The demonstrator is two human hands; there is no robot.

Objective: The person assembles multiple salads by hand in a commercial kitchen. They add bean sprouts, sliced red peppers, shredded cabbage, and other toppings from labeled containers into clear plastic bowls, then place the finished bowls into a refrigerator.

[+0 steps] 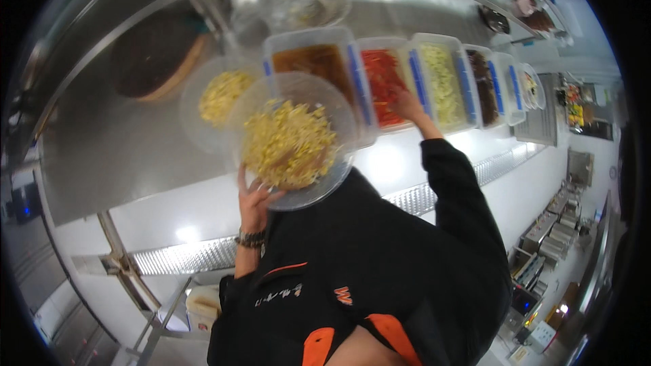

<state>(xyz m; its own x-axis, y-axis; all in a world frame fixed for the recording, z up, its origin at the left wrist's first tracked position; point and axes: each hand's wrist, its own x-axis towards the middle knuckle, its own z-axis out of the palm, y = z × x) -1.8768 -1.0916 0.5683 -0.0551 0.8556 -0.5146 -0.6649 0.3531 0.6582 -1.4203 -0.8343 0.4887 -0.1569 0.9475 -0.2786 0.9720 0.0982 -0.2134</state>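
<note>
My left hand (pixel 255 202) grips the near rim of a clear round bowl (pixel 344 107), tilted toward me. Yellow bean sprouts (pixel 288 139) partly fill it. To the right, my right hand (pixel 407 104) reaches into a clear rectangular tub (pixel 376 43) of red strips, perhaps peppers (pixel 381 74). Its fingers are blurred among the strips, so whether they pinch any is unclear. Left of it, partly behind the bowl, stands a tub of brown liquid (pixel 315 61). On the other side is a tub of pale green shreds (pixel 439 81).
Farther right, a tub of dark shreds (pixel 483 85) and more tubs continue the row. Behind the held bowl sits another bowl of sprouts (pixel 224 97). A round dark-topped board (pixel 156 57) lies at left, and a large clear bowl (pixel 305 3) is at the back of the steel counter (pixel 129 163).
</note>
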